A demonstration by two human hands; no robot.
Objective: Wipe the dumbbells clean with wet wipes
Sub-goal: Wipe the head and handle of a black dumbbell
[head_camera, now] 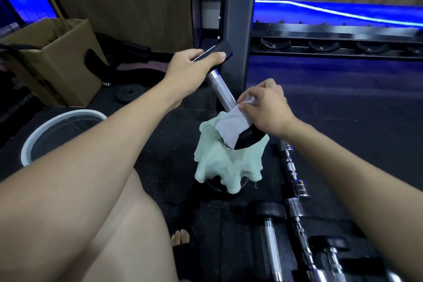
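A dumbbell (221,91) with black heads and a knurled chrome handle stands tilted at the middle of the view. My left hand (190,71) grips its upper black head. The lower head rests on a pale green cloth (219,165) draped over a dark object on the floor. My right hand (266,107) presses a white wet wipe (232,127) against the lower end of the handle and the lower head.
A white-rimmed basin (55,121) sits on the floor at the left, a cardboard box (59,59) behind it. Several dumbbells and chrome bars (295,188) lie on the floor at the right. A grey rack post (238,18) and an empty rack shelf stand behind. My knee fills the lower left.
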